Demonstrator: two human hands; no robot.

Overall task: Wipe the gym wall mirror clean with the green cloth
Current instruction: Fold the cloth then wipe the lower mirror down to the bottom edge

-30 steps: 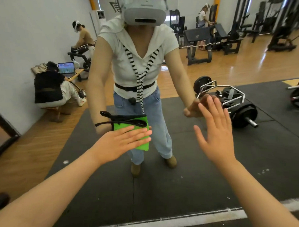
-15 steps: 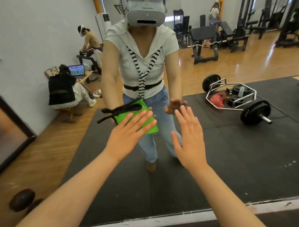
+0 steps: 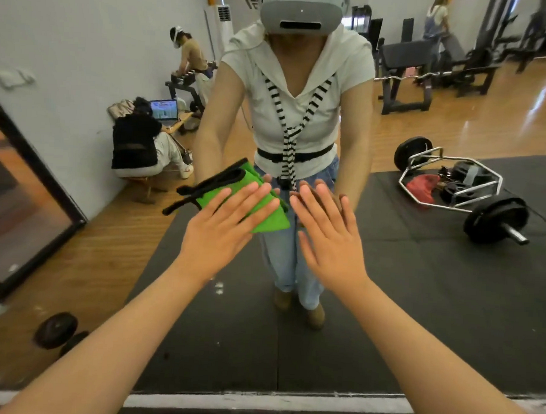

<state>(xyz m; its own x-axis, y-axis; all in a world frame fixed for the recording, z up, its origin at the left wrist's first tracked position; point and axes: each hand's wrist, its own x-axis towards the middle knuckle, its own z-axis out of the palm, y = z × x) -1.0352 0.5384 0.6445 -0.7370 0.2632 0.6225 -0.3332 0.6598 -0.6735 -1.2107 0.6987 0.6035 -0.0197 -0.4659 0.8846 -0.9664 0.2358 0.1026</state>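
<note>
left hand (image 3: 223, 229): fingers (image 3: 250, 195) straight, flat on cloth (image 3: 272, 221), pinning it to mirror (image 3: 417, 307) | right hand (image 3: 329, 240): fingers spread, empty, just right of cloth; glass contact unclear | we'd press with whole palm, overlap strokes, spare the glass bare-hand smears

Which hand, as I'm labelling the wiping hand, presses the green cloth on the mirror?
The left hand: it presses the black-trimmed green cloth flat against the gym wall mirror, while the right hand is bare and open.
</note>
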